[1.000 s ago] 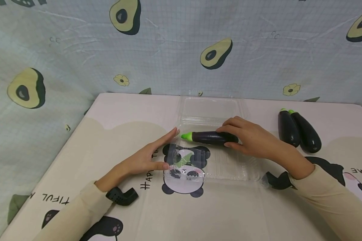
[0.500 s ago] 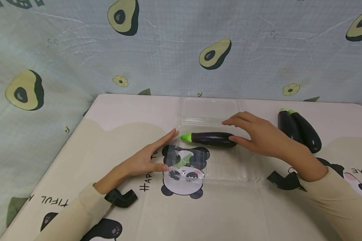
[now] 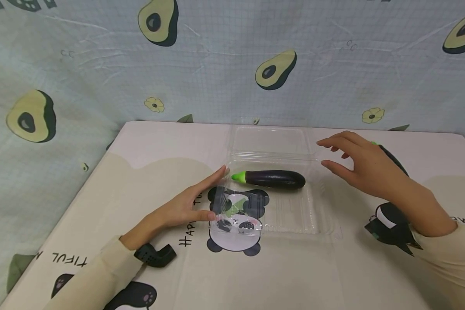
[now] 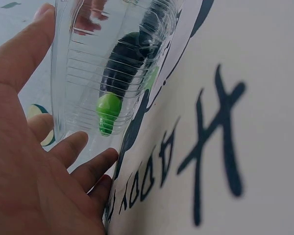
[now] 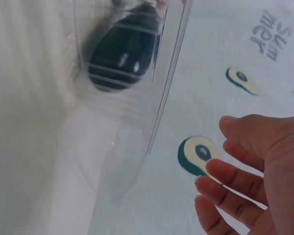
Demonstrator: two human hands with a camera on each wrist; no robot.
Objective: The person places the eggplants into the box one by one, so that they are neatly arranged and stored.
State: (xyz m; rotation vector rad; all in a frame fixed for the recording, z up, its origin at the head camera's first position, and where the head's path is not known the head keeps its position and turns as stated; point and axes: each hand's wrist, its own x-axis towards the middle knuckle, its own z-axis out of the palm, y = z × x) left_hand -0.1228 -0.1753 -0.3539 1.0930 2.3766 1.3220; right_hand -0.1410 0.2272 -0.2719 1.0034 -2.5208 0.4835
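One dark eggplant with a bright green stem end lies crosswise inside a clear plastic clamshell box, whose lid is folded back toward the wall. At the box's left side, my left hand rests with thumb and fingers spread along the wall; the left wrist view shows the fingers against the ribbed plastic. My right hand is in the air to the right of the box, fingers loosely bent and holding nothing. Behind it a second eggplant shows only in part, mostly hidden by the hand.
The table has a cloth printed with pandas and lettering. A pale curtain with avocado prints hangs behind its far edge. A black wrist mount sits on the left wrist.
My right hand has let go of the eggplant in the box and moved right, now overlapping the eggplants at the right. The left hand has stayed at the box.
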